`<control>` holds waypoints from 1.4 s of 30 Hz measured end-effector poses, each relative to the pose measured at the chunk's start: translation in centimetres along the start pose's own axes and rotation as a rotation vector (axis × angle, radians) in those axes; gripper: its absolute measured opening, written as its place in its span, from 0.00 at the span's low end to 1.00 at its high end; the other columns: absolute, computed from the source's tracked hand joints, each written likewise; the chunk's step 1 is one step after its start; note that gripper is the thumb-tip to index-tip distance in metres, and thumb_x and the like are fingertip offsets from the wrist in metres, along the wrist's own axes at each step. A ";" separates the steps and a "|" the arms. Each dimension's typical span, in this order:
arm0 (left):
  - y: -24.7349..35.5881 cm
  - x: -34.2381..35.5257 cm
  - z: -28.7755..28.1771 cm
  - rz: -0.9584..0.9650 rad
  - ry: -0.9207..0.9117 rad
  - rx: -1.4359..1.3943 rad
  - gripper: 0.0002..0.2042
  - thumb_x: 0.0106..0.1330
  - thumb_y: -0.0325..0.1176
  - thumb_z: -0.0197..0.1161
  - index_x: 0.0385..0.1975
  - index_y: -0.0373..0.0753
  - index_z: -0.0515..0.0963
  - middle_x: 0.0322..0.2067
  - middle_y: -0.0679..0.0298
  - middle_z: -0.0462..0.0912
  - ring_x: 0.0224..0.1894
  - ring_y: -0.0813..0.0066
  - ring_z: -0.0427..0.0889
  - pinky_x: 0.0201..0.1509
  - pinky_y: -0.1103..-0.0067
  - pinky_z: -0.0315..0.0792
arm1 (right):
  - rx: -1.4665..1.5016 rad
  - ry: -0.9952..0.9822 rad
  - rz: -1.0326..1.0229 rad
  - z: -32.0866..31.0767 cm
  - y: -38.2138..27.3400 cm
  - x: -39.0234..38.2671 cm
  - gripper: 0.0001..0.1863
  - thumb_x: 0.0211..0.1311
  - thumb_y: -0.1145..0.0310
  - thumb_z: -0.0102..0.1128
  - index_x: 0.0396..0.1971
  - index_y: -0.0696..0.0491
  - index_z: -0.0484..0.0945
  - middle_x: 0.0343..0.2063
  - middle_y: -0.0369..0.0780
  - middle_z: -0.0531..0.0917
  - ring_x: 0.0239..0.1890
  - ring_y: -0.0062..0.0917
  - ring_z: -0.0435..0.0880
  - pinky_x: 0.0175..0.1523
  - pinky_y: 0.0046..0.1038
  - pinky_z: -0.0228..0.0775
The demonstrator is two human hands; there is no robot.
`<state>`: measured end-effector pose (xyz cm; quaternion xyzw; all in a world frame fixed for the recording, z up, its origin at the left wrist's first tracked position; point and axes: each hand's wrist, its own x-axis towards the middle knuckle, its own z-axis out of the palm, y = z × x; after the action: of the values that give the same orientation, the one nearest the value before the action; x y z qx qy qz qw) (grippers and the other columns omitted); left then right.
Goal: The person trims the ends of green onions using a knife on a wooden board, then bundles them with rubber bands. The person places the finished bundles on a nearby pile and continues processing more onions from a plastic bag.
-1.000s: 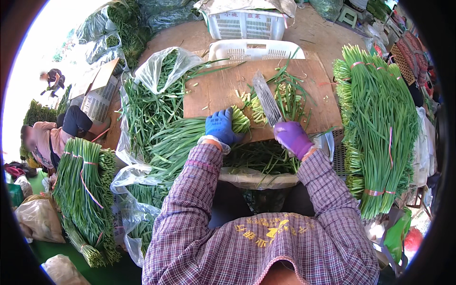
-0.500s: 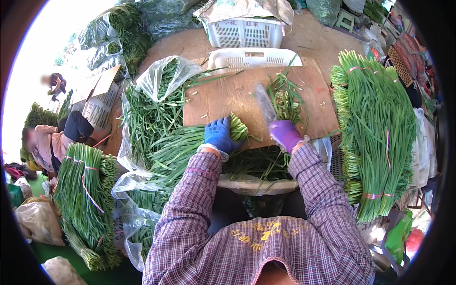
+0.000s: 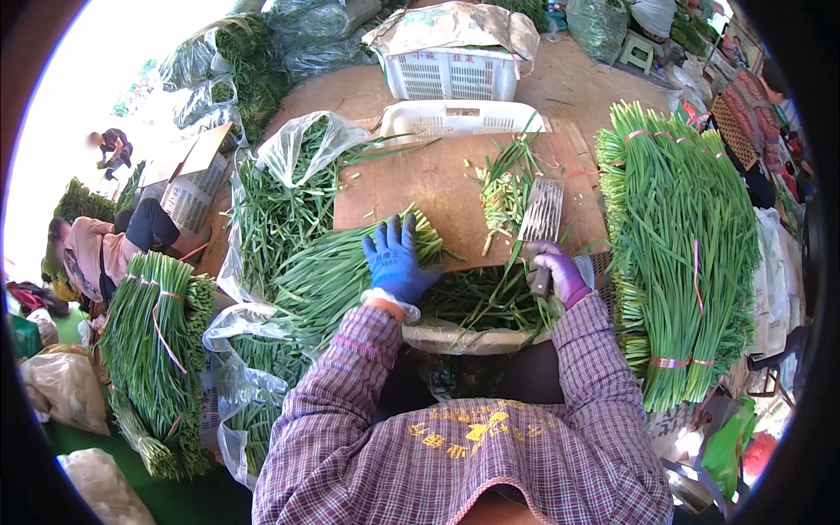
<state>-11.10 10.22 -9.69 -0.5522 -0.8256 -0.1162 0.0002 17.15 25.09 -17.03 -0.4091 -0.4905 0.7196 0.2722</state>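
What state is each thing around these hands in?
Left hand: open, fingers spread over the greens.
Right hand: closed around the knife handle.
Knife: held, blade pointing away from the person.
Greens: lying flat, no band visible.
Cut pieces: scattered on the board.
Board: partly littered.
Right bundle: tied.
Left bundle: tied.
Back crate: covered.

Left hand, blue-gloved, palm down at near edge of board, toward left corner; fingers spread, pointing to far edge, thumb out to right. Right hand, purple-gloved, just off near edge toward right corner, fingers curled. Check-sleeved forearms angled forward.
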 end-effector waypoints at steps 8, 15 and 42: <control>4.3 -8.4 2.9 0.479 0.066 -0.483 0.30 0.53 0.47 0.66 0.53 0.38 0.70 0.49 0.50 0.74 0.54 0.50 0.71 0.60 0.62 0.63 | -1.462 0.117 -0.583 3.6 -7.9 -8.0 0.18 0.55 0.62 0.58 0.48 0.42 0.79 0.50 0.52 0.74 0.50 0.45 0.74 0.56 0.40 0.67; 2.7 -7.9 7.1 0.252 -0.657 -0.658 0.35 0.58 0.60 0.58 0.54 0.33 0.71 0.46 0.47 0.79 0.50 0.53 0.78 0.53 0.66 0.71 | -0.883 -0.397 -0.569 7.8 -15.3 -10.7 0.16 0.58 0.71 0.58 0.47 0.53 0.78 0.49 0.46 0.74 0.52 0.34 0.75 0.55 0.30 0.69; 1.2 -5.0 4.3 -0.378 0.015 -1.731 0.26 0.55 0.36 0.70 0.52 0.32 0.71 0.44 0.61 0.80 0.45 0.75 0.78 0.51 0.77 0.72 | -0.386 -0.107 -0.283 16.6 1.2 1.7 0.21 0.69 0.64 0.48 0.55 0.61 0.72 0.52 0.40 0.77 0.55 0.20 0.73 0.60 0.22 0.62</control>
<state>-7.50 6.95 -14.28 -0.2123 -0.5253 -0.7020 -0.4314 2.10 17.97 -15.62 -0.3419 -0.6853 0.5878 0.2608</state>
